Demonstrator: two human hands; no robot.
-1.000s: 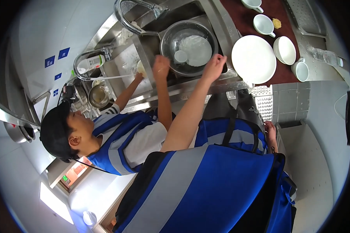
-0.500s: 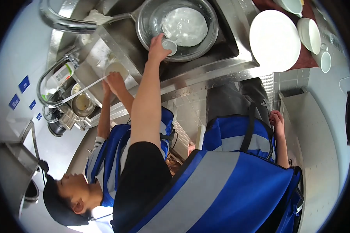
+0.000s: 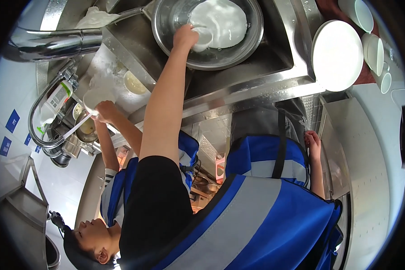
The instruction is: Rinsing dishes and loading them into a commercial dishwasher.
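Note:
My left hand [image 3: 184,37] grips a small white cup [image 3: 204,39] at the near left side of a round metal basin [image 3: 173,18]. The basin stands in a steel sink [image 3: 274,56]. Beside the cup lies a flat white round shape [image 3: 229,24], its outline wavering under water; it looks like a plate. My right hand [image 3: 313,140] hangs down by my dark trousers, away from the sink. Its fingers are curled, with nothing visible in them.
A co-worker [image 3: 94,238] at my left holds a white dish [image 3: 96,96] over the neighbouring sink, where a pale bowl [image 3: 135,83] lies. A large faucet [image 3: 54,45] and white cloth [image 3: 96,19] are behind. Stacked white plates [image 3: 337,58], bowls [image 3: 373,49] and a mug [image 3: 384,82] stand right.
My left hand has tilted the cup and brought it against the white shape in the basin. The co-worker's hands have moved left with the white dish. The view has shifted slightly.

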